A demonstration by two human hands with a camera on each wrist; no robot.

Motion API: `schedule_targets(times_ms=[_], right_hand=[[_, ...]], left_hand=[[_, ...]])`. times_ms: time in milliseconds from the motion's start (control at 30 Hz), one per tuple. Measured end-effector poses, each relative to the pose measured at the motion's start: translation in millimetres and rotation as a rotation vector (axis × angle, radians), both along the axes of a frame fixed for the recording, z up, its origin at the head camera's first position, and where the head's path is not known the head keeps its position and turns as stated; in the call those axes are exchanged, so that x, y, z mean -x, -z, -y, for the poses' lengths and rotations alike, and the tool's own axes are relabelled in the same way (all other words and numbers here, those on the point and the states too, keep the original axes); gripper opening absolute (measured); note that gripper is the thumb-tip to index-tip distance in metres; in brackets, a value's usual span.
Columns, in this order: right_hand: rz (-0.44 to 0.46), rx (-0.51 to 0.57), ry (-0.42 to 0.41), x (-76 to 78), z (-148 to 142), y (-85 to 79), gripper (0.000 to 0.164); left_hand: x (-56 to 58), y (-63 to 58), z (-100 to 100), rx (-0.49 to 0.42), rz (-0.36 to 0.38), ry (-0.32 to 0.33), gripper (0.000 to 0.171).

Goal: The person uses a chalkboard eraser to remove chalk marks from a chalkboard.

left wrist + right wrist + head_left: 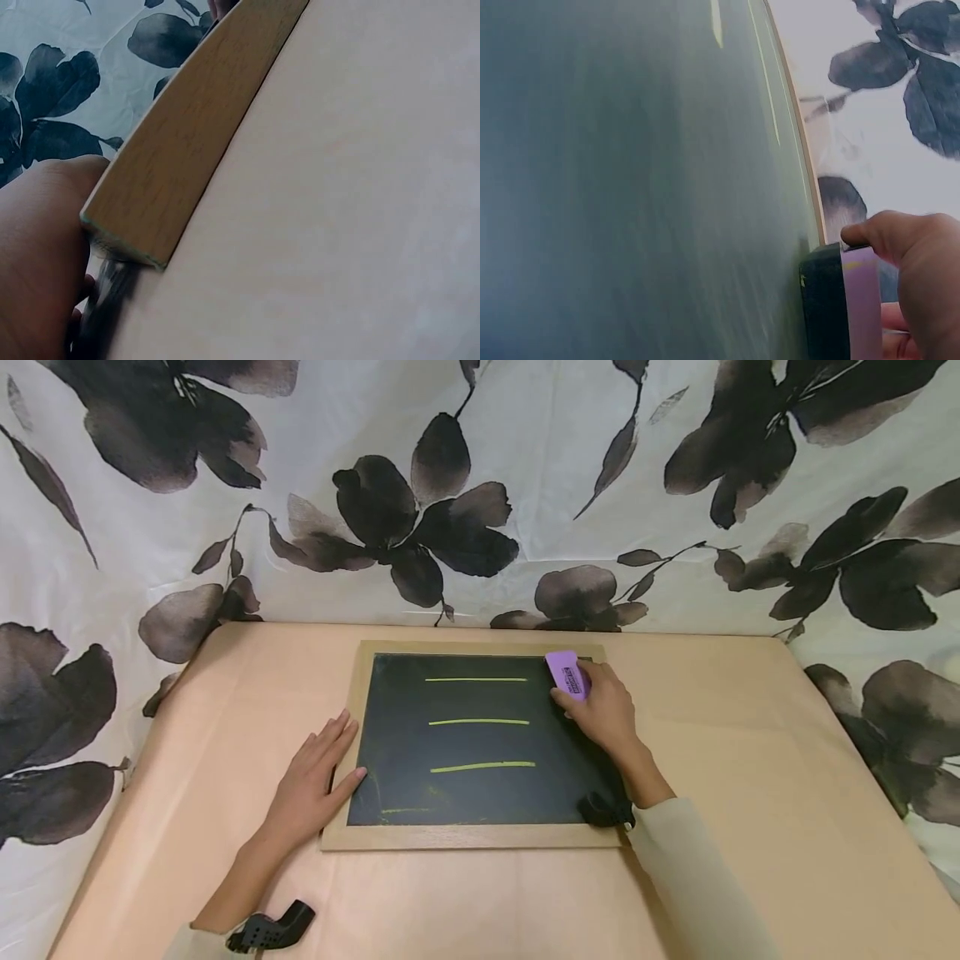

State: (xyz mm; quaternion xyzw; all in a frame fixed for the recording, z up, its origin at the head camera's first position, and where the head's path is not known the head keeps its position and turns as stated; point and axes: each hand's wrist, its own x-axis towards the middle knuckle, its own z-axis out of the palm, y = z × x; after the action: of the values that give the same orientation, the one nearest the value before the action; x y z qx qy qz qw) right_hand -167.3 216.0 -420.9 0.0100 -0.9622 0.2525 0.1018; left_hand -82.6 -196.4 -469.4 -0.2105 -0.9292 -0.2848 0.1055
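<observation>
A small chalkboard (480, 743) in a pale wooden frame lies on the table, with three yellow chalk lines (480, 722) across its middle. Near its top right corner my right hand (606, 706) grips a purple eraser (562, 670) between thumb and fingers. The right wrist view shows the eraser's dark felt side (823, 300) against the board. My left hand (311, 781) rests along the left side of the frame, fingers straight and thumb over the edge. In the left wrist view the wooden frame (180, 142) covers part of that hand.
Faint yellow chalk smudges (405, 811) mark the board's lower left. The light wooden table (750, 760) extends around the board. Behind it and at the sides hangs a white cloth (570, 460) printed with dark flowers. Each wrist wears a black device (273, 928).
</observation>
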Motion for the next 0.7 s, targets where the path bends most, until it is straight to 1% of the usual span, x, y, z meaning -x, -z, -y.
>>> schedule_targets(times_ms=[133,333,533,700], right_hand=[[0.007,0.055,0.003,-0.3,12,0.2,0.066],[0.013,0.111,-0.002,-1.5,24,1.6,0.066],[0.024,0.111,-0.024,0.1,28,0.7,0.067],[0.023,0.102,-0.034,2.9,33,0.5,0.067]], left_hand=[[1.6,-1.8,2,0.004,-0.008,0.006,0.067],[1.1,2.6,3,0.011,-0.006,0.009,0.067],[0.4,2.0,3,0.014,-0.004,0.014,0.067],[2.5,-0.5,4,0.002,-0.010,0.023,0.067]])
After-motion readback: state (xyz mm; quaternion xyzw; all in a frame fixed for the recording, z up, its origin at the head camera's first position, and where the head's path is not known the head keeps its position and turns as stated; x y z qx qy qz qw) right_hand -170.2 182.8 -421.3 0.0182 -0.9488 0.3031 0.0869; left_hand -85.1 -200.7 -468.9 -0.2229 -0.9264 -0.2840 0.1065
